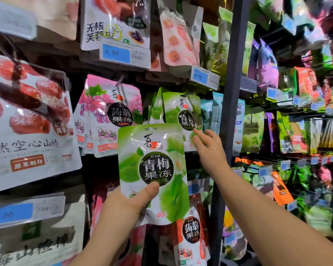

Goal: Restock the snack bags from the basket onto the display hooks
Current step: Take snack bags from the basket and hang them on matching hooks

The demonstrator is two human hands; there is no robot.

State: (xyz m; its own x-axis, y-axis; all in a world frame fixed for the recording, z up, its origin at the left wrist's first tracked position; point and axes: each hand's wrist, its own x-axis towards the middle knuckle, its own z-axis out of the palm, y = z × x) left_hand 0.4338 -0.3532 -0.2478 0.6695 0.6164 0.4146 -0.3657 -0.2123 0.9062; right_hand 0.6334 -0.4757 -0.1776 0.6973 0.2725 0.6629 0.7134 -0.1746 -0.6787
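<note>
My left hand [127,204] is gripping a green plum jelly bag [152,169] hole-up for hooking; my right hand [210,150], fingers straight, is touching the matching hanging bags [181,110].

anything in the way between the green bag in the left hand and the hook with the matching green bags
Nothing visible does. The held green bag is below the hook, whose hanging green bags sit behind it; the right hand touches the front one low down, off the path.
</note>
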